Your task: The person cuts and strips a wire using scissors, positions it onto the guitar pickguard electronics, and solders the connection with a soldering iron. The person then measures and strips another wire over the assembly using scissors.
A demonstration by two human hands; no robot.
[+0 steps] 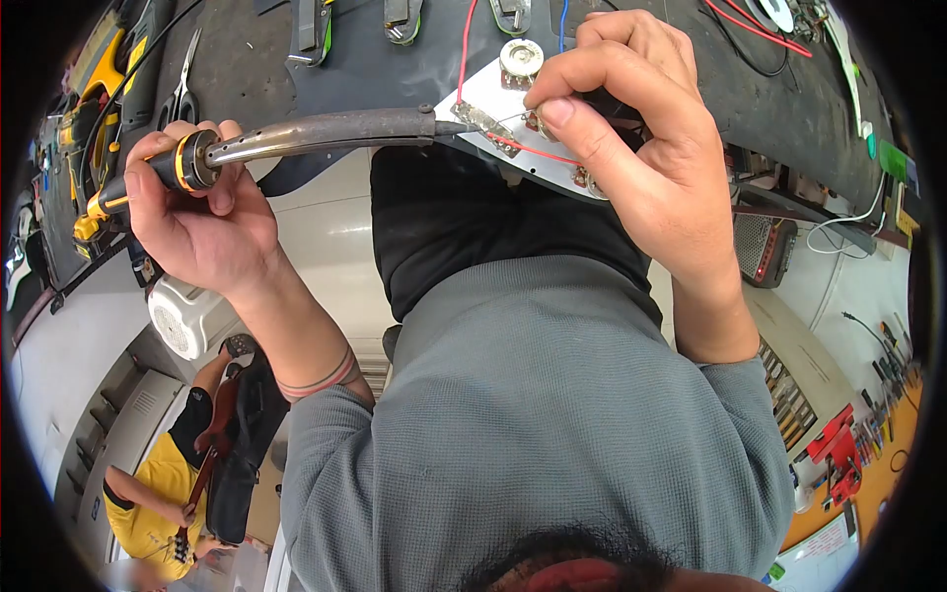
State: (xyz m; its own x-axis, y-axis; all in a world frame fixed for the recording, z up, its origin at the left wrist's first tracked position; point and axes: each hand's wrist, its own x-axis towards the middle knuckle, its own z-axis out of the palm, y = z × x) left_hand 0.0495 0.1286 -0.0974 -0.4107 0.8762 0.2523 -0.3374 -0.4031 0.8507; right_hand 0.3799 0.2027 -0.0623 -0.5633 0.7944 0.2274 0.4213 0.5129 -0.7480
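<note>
My left hand (202, 212) is closed around the black and yellow handle of a soldering iron (326, 133). Its tip points right and meets a small metal switch part (488, 128) on a white plate (483, 84). Above the plate's right part, my right hand (641, 128) pinches a thin wire (515, 116) between thumb and index finger, close to the iron's tip. A round potentiometer (521, 61) sits on the plate beyond the switch part. Red wires (466, 49) run from the switch part, and a blue wire (563, 25) rises near the potentiometer.
The plate lies at the near edge of a dark bench mat (247, 64). Scissors (183, 84) and yellow-black tools (104, 64) lie at the left. Green-edged tools (402, 20) are at the back. Another person (158, 498) holds a guitar at lower left. A red vise (838, 454) stands at right.
</note>
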